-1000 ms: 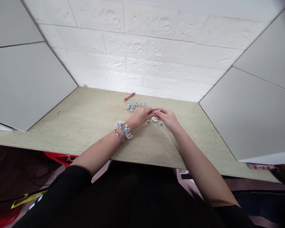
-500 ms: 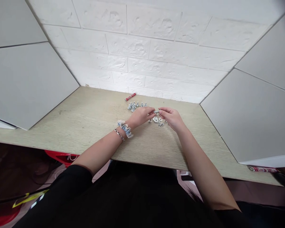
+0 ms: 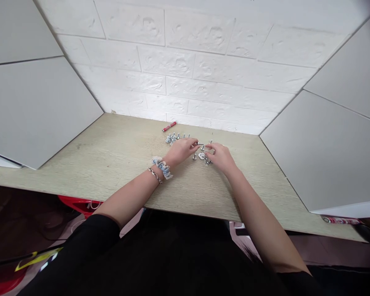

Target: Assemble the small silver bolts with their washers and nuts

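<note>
My left hand [image 3: 182,150], with a scrunchie and a chain bracelet at the wrist, pinches a small metal bolt [image 3: 200,144] that points right. Just right of it is my right hand [image 3: 221,157], its thumb and fingers apart over the small parts, with nothing visible between them. White washers [image 3: 201,156] lie between the hands, and nuts [image 3: 207,162] sit partly under my right fingers. A loose bolt [image 3: 194,156] stands below my left fingertips. Behind my left hand several bolts [image 3: 173,137] stand upright in a group.
A red marker-like tube [image 3: 169,126] lies near the white brick wall [image 3: 179,61]. Grey panels flank the wooden tabletop [image 3: 123,144] on the left [image 3: 43,111] and right [image 3: 336,152]. Another red tube [image 3: 341,220] is at the right edge.
My right hand has let go of the bolt and moved slightly down, its fingers now parted over the nuts and washers. My left hand still holds the bolt.
</note>
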Available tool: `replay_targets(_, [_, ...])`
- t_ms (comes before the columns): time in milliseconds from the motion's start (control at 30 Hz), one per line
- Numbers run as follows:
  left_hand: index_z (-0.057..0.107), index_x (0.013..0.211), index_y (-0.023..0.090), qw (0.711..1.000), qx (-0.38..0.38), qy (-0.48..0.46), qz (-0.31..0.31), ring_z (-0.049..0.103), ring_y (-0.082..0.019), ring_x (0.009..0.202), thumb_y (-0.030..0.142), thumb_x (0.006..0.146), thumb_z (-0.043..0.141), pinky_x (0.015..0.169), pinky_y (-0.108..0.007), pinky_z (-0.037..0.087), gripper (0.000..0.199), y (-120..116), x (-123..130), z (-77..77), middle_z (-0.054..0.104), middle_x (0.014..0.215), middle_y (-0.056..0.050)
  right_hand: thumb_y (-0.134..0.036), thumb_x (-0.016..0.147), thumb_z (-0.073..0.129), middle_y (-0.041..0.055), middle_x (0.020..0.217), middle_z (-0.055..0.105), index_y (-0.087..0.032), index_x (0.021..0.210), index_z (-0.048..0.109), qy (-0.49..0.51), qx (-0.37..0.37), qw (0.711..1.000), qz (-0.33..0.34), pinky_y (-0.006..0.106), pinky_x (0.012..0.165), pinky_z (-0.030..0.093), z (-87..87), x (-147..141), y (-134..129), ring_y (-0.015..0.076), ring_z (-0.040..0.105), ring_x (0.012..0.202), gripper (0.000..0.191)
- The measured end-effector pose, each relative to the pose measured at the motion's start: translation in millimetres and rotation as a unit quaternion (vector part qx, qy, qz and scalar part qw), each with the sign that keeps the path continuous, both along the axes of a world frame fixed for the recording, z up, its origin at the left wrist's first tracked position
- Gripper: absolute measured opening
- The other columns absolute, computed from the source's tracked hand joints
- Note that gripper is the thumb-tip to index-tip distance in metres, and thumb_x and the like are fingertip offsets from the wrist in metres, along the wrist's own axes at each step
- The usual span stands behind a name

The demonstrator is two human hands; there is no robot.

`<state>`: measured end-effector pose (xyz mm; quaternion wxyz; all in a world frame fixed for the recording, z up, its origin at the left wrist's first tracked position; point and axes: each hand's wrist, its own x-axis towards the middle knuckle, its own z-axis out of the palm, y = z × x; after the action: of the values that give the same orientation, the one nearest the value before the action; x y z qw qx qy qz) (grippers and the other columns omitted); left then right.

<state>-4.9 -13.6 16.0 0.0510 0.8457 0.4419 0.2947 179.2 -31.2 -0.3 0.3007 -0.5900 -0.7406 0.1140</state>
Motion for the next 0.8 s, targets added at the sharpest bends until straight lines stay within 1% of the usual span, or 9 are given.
replay_targets(67, [0.062, 0.090, 0.018, 1.000, 0.008, -0.005, -0.015, 0.058, -0.014, 0.070, 0.034, 0.088, 0.052, 0.064, -0.024, 0.040, 0.019, 0, 0, -0.6, 0.065, 0.077, -0.001, -0.028, 0.076, 0.058, 0.0056, 0.097, 0.064, -0.017, 0.098, 0.066, 0.040, -0.008, 0.999, 0.000, 0.032, 0.079, 0.044, 1.8, -2, -1, 0.0155, 0.057, 0.075, 0.026])
replay_targets(133, [0.062, 0.092, 0.018, 0.999, 0.013, -0.017, -0.027, 0.059, -0.014, 0.072, 0.034, 0.089, 0.052, 0.066, -0.024, 0.041, 0.019, 0, 0, -1.0, 0.066, 0.078, -0.002, -0.035, 0.076, 0.057, 0.0045, 0.093, 0.065, -0.018, 0.094, 0.066, 0.103, -0.030, 0.994, 0.001, 0.031, 0.074, 0.044, 4.4, -5, -2, 0.0147, 0.055, 0.071, 0.027])
replay_targets(267, [0.062, 0.094, 0.018, 0.998, 0.023, -0.050, -0.034, 0.060, -0.014, 0.075, 0.032, 0.089, 0.051, 0.069, -0.025, 0.042, 0.019, 2, 0, -1.7, 0.066, 0.080, -0.003, -0.046, 0.079, 0.051, 0.0033, 0.079, 0.064, -0.016, 0.085, 0.065, 0.237, -0.063, 0.969, 0.014, 0.026, 0.065, 0.042, 7.8, -11, -4, 0.0142, 0.054, 0.070, 0.034])
replay_targets(400, [0.063, 0.092, 0.018, 0.996, 0.033, -0.057, -0.063, 0.060, -0.013, 0.074, 0.031, 0.089, 0.053, 0.069, -0.024, 0.043, 0.017, 2, 1, -4.3, 0.067, 0.082, -0.002, -0.053, 0.076, 0.051, 0.0001, 0.064, 0.055, -0.016, 0.074, 0.060, 0.297, -0.077, 0.952, 0.009, 0.024, 0.055, 0.037, 8.2, -14, -4, 0.0112, 0.046, 0.057, 0.038])
replay_targets(500, [0.064, 0.092, 0.018, 0.994, 0.034, -0.053, -0.095, 0.060, -0.013, 0.073, 0.031, 0.088, 0.053, 0.069, -0.024, 0.044, 0.018, 1, 1, -6.0, 0.067, 0.082, -0.002, -0.050, 0.075, 0.054, -0.0014, 0.061, 0.052, -0.017, 0.074, 0.058, 0.320, -0.088, 0.943, 0.006, 0.024, 0.052, 0.035, 11.0, -12, -4, 0.0107, 0.044, 0.055, 0.034])
replay_targets(600, [0.065, 0.090, 0.018, 0.991, 0.031, -0.078, -0.103, 0.061, -0.013, 0.077, 0.031, 0.089, 0.051, 0.072, -0.025, 0.045, 0.019, 1, 2, -7.0, 0.068, 0.084, -0.003, -0.043, 0.075, 0.053, -0.0014, 0.063, 0.052, -0.017, 0.072, 0.056, 0.305, -0.050, 0.950, -0.050, 0.024, 0.056, 0.036, 14.3, -7, -4, 0.0114, 0.046, 0.058, 0.026])
replay_targets(667, [0.066, 0.088, 0.017, 0.991, 0.024, -0.092, -0.095, 0.061, -0.013, 0.078, 0.028, 0.089, 0.051, 0.074, -0.025, 0.046, 0.019, 3, 3, -8.7, 0.068, 0.084, -0.003, -0.037, 0.076, 0.051, -0.0014, 0.062, 0.051, -0.018, 0.068, 0.054, 0.255, -0.019, 0.963, -0.088, 0.025, 0.059, 0.036, 14.0, -5, -3, 0.0120, 0.046, 0.060, 0.021])
replay_targets(733, [0.066, 0.087, 0.017, 0.992, 0.020, -0.082, -0.097, 0.061, -0.013, 0.077, 0.026, 0.089, 0.051, 0.074, -0.025, 0.046, 0.018, 6, 2, -11.8, 0.068, 0.083, -0.003, -0.032, 0.075, 0.050, -0.0008, 0.064, 0.052, -0.018, 0.065, 0.053, 0.178, 0.003, 0.980, -0.089, 0.026, 0.063, 0.037, 11.6, -4, -2, 0.0126, 0.046, 0.062, 0.018])
replay_targets(800, [0.066, 0.088, 0.016, 0.992, 0.024, -0.055, -0.114, 0.061, -0.014, 0.078, 0.027, 0.088, 0.052, 0.073, -0.026, 0.046, 0.017, 9, 2, -15.0, 0.068, 0.085, -0.004, -0.030, 0.075, 0.051, 0.0010, 0.070, 0.056, -0.018, 0.066, 0.055, 0.103, 0.015, 0.992, -0.066, 0.027, 0.068, 0.037, 9.7, -4, -1, 0.0137, 0.049, 0.068, 0.016])
